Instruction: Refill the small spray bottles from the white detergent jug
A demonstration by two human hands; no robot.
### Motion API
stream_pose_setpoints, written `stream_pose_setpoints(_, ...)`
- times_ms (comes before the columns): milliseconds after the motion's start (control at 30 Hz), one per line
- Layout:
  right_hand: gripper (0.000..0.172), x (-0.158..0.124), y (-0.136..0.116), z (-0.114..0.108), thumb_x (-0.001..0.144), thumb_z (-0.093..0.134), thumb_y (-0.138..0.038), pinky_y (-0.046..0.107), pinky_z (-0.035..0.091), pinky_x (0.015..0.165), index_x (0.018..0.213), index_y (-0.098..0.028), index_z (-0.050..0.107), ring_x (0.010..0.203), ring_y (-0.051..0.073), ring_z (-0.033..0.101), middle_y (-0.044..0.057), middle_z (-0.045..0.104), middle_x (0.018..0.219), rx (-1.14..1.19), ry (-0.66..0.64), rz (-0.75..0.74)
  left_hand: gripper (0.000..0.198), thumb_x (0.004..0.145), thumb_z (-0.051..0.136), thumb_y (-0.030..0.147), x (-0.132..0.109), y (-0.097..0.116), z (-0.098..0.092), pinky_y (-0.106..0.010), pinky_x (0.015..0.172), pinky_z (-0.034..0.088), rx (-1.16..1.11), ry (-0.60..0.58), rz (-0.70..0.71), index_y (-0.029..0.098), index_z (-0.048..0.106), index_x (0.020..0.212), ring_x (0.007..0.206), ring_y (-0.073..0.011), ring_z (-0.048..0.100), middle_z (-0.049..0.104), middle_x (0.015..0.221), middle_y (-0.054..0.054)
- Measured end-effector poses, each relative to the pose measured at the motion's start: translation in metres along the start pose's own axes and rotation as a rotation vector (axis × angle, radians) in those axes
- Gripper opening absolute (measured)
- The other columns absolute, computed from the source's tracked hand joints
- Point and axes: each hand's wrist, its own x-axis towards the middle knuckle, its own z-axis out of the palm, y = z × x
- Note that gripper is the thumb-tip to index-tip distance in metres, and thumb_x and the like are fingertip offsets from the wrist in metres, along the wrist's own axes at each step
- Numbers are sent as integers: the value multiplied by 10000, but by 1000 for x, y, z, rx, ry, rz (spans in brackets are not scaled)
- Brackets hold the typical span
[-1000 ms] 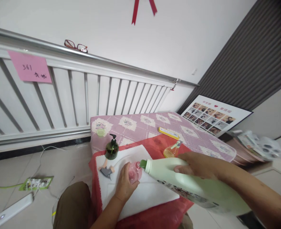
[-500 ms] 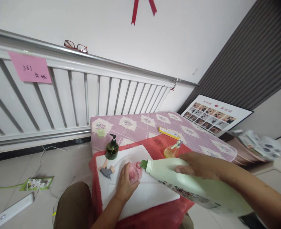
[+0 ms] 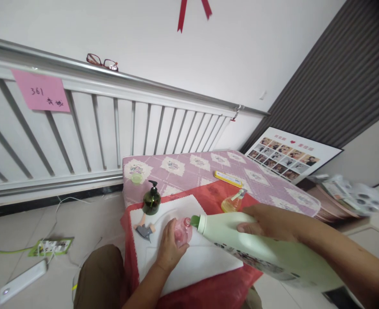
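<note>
My left hand (image 3: 171, 248) is wrapped round a small clear pink bottle (image 3: 183, 231) with its neck uncapped, over the white mat (image 3: 205, 266). My right hand (image 3: 268, 223) grips a large pale green jug (image 3: 241, 238), tipped so that its green spout (image 3: 195, 221) sits right at the mouth of the pink bottle. I cannot make out any liquid between them. A grey and peach spray head (image 3: 145, 231) lies on the mat to the left. Behind it stands a dark green pump bottle (image 3: 152, 199) with a black pump.
A yellow-tinted spray bottle (image 3: 231, 202) stands on the red cloth (image 3: 208, 191) behind the jug. Beyond lie a flat yellow case (image 3: 228, 178) and a small green lid-like dish (image 3: 136, 178) on the patterned tablecloth (image 3: 198, 162). Cables and a power strip (image 3: 51, 246) are on the floor at left.
Almost nothing differs. Both hands, the pink bottle and the tilted jug keep their places; the whole view has shifted very slightly.
</note>
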Motion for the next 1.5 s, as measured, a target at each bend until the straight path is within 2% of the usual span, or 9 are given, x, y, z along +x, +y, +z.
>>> stream_pose_setpoints(100, 505, -1, -2, -3, 826, 461, -629, 341, 493, 751, 977, -182, 640, 973, 316, 665, 131, 716, 1033, 14, -84, -16, 865, 655, 653, 221, 0, 1, 0, -458, 1146, 342, 1, 2, 5, 118, 301, 1438, 1375, -318, 384, 426, 1472, -180)
stream_pose_setpoints(200, 496, -2, -4, -3, 827, 468, -618, 352, 497, 746, 980, -175, 631, 970, 325, 667, 141, 716, 1041, 7, -90, 2, 857, 657, 653, 226, 0, 1, -1, -452, 1146, 345, -2, -4, 6, 133, 303, 1434, 1372, -309, 388, 435, 1466, -170)
stream_pose_setpoints(333, 486, -2, -4, -2, 823, 473, -612, 358, 497, 734, 954, -174, 638, 952, 328, 670, 144, 719, 1024, 16, -61, 3, 870, 658, 656, 228, 1, 1, -1, -445, 1154, 330, -9, -9, 5, 159, 288, 1444, 1373, -304, 385, 435, 1466, -160)
stream_pose_setpoints(800, 454, -6, -5, -4, 842, 483, -600, 360, 461, 725, 906, -179, 640, 912, 305, 660, 126, 703, 998, 22, -36, 0, 848, 660, 647, 233, 0, 2, 0, -454, 1145, 347, -12, 5, 6, 123, 318, 1433, 1374, -308, 392, 432, 1466, -182)
stream_pose_setpoints(1033, 446, -2, 0, -1, 828, 505, -591, 351, 459, 707, 924, -174, 633, 889, 297, 662, 120, 707, 970, 24, -33, 14, 850, 659, 645, 226, 1, 6, -3, -425, 1161, 329, 34, -32, -20, 109, 306, 1430, 1389, -288, 372, 420, 1479, -176)
stream_pose_setpoints(1233, 394, -3, -2, -2, 842, 507, -542, 355, 470, 735, 931, -186, 651, 926, 302, 657, 113, 710, 1017, 41, -34, -17, 847, 672, 636, 243, 0, 3, -1, -422, 1165, 327, 34, -36, -23, 109, 304, 1439, 1398, -285, 359, 406, 1488, -176)
stream_pose_setpoints(1500, 362, -2, -2, -2, 839, 522, -537, 338, 458, 699, 882, -199, 644, 880, 279, 660, 91, 708, 950, 46, -28, -27, 853, 662, 637, 248, 1, 3, -1, -420, 1159, 336, 23, -35, -21, 97, 314, 1436, 1389, -295, 371, 417, 1478, -180)
